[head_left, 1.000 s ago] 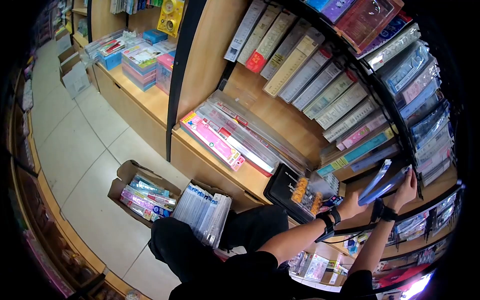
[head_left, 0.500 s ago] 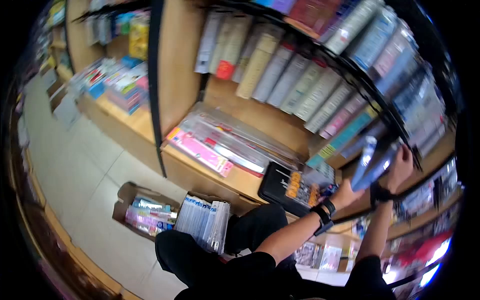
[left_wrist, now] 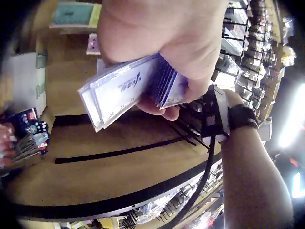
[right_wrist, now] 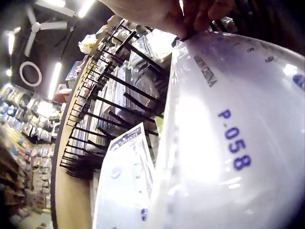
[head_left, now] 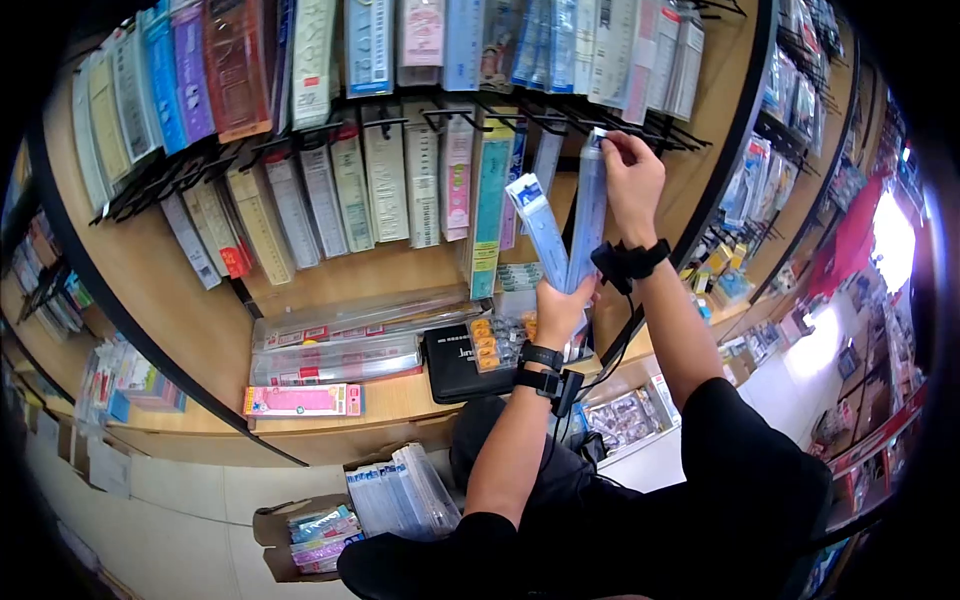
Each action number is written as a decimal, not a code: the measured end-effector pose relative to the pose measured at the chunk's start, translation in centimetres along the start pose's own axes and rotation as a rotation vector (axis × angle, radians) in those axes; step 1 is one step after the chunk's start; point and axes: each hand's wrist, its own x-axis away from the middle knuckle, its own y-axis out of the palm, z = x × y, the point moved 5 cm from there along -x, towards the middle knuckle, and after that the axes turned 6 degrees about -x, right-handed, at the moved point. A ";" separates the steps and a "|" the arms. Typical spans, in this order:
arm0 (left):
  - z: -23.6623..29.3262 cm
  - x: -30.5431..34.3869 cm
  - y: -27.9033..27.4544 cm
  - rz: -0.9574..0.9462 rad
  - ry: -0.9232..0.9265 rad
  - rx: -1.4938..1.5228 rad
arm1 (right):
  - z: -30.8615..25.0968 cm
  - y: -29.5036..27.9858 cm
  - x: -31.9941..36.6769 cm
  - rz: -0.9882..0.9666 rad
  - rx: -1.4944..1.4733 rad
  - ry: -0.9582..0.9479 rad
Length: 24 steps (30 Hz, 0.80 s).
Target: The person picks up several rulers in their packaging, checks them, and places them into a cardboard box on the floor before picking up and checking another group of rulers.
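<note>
Several packs (left_wrist: pixel 124 88) in left hand (left_wrist: pixel 162 33), P-058 print (right_wrist: pixel 233 140) in right-wrist view only

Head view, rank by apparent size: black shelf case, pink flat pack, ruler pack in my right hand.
Largest: black rectangular case.
Then long clear blue ruler pack and flat pink pack: too alike to rank.

"P-058" in blue on clear packet (right_wrist: pixel 228 143). Print on packet bundle (left_wrist: pixel 121 90) blurred, illegible.

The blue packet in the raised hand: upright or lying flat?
Upright: the packet stands near vertical, top pinched by the right hand, bottom gripped by the left hand.
</note>
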 end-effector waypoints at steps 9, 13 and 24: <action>0.9 0.2 0.1 0.024 0.055 -0.060 | 0.7 0.0 -0.3 -0.002 0.027 0.040; 0.4 -0.3 0.1 0.057 0.108 -0.105 | 0.2 0.5 -0.2 -0.044 0.145 0.008; -0.8 -1.4 -0.9 0.037 0.128 -0.088 | 4.7 -1.3 3.8 -0.058 -0.432 0.315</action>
